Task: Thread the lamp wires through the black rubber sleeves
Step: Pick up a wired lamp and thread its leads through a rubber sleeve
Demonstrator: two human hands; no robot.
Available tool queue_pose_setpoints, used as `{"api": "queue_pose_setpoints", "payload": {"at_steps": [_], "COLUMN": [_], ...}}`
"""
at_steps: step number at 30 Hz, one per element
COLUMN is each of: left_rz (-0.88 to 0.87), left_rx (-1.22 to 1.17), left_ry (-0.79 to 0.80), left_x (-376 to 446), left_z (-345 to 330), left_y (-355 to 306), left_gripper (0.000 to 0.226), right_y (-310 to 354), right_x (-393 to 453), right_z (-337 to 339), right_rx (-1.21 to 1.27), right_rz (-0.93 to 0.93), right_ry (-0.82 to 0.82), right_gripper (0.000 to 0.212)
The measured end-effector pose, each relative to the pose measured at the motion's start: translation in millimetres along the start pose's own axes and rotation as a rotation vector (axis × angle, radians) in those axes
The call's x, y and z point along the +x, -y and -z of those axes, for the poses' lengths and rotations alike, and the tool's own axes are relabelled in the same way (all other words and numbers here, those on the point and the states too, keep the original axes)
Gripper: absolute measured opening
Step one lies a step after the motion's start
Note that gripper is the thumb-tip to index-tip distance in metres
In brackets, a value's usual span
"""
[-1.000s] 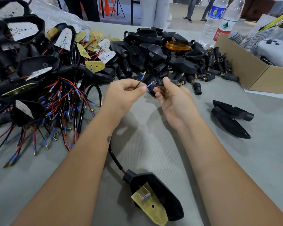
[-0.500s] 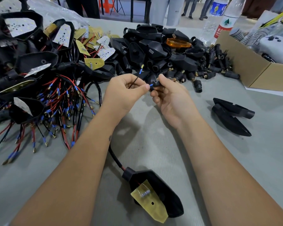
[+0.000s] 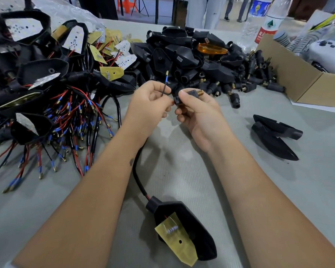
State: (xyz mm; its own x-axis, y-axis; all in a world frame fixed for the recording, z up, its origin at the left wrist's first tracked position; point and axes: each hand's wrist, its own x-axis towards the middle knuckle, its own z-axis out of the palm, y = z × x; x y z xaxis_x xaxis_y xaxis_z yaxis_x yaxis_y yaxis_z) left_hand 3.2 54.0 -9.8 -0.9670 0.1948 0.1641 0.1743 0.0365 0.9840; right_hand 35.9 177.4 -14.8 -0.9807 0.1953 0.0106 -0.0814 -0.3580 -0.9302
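My left hand (image 3: 150,102) pinches the lamp wires, and one black wire (image 3: 165,84) with a blue sleeve and brass tip sticks up from the fingers. My right hand (image 3: 197,111) grips a black rubber sleeve (image 3: 186,95) with a brass threaded end pointing right. The sleeve's open end touches my left fingertips, where a red wire end shows. The black cable (image 3: 137,175) runs down under my left forearm to a black lamp housing (image 3: 184,227) with a yellow circuit board, lying on the table near me.
A tangle of wired lamps with red and black leads (image 3: 66,120) fills the left. A heap of black housings (image 3: 182,53) and loose sleeves (image 3: 248,78) lies behind my hands. Two black shells (image 3: 273,136) rest at right, beside a cardboard box (image 3: 306,82) and water bottles (image 3: 267,22).
The sleeve in my right hand has turned, so its brass end now shows pointing right. The sleeve's other end has closed up against my left fingers, and both hands sit slightly nearer me.
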Motion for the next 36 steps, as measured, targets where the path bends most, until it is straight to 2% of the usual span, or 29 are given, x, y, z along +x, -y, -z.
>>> {"api": "queue_pose_setpoints", "payload": {"at_steps": [2, 6, 13, 15, 19, 20, 24, 26, 29, 31, 36], "left_rz": [0.059, -0.041, -0.036, -0.021, 0.014, 0.023, 0.039, 0.069, 0.151, 0.141, 0.07], "left_rx": [-0.001, 0.066, 0.095, 0.101, 0.076, 0.065, 0.031, -0.011, -0.095, -0.084, -0.092], "left_ry": [0.011, 0.01, 0.039, 0.027, 0.042, 0.048, 0.062, 0.077, 0.135, 0.154, 0.115], "left_x": [1.5, -0.8, 1.5, 2.4, 2.4, 2.0, 1.2, 1.4, 1.1, -0.1, -0.1], "left_z": [0.4, 1.9, 1.7, 1.6, 1.1, 0.3, 0.0, 1.5, 4.5, 4.8, 7.6], "left_y": [-0.8, 1.0, 8.7, 9.4, 9.6, 9.5, 6.4, 5.0, 4.9, 5.6, 4.1], "left_gripper": [0.027, 0.034, 0.048, 0.048, 0.043, 0.042, 0.038, 0.035, 0.031, 0.032, 0.042], "right_y": [0.1, 0.6, -3.4, -3.1, -0.4, 0.0, -3.5, -3.7, -0.9, 0.0, -5.7], "right_x": [-0.1, 0.1, -0.5, -0.5, 2.2, 2.8, 1.3, 1.6, 3.8, 4.8, 1.5], "right_z": [-0.1, 0.8, -1.3, -2.9, -5.8, -5.8, -3.9, -2.9, -0.6, 1.7, 3.2], "right_rx": [0.017, 0.032, -0.154, -0.171, -0.03, -0.009, -0.076, -0.044, 0.082, 0.111, -0.057], "right_rz": [-0.004, -0.004, 0.037, 0.037, -0.049, -0.054, 0.0, -0.001, -0.022, -0.019, 0.059], "right_ry": [-0.02, -0.031, 0.011, 0.009, -0.043, -0.049, -0.039, -0.056, -0.116, -0.121, -0.082], "right_gripper": [0.013, 0.014, 0.01, 0.005, 0.035, 0.037, 0.015, 0.011, 0.009, 0.01, 0.024]}}
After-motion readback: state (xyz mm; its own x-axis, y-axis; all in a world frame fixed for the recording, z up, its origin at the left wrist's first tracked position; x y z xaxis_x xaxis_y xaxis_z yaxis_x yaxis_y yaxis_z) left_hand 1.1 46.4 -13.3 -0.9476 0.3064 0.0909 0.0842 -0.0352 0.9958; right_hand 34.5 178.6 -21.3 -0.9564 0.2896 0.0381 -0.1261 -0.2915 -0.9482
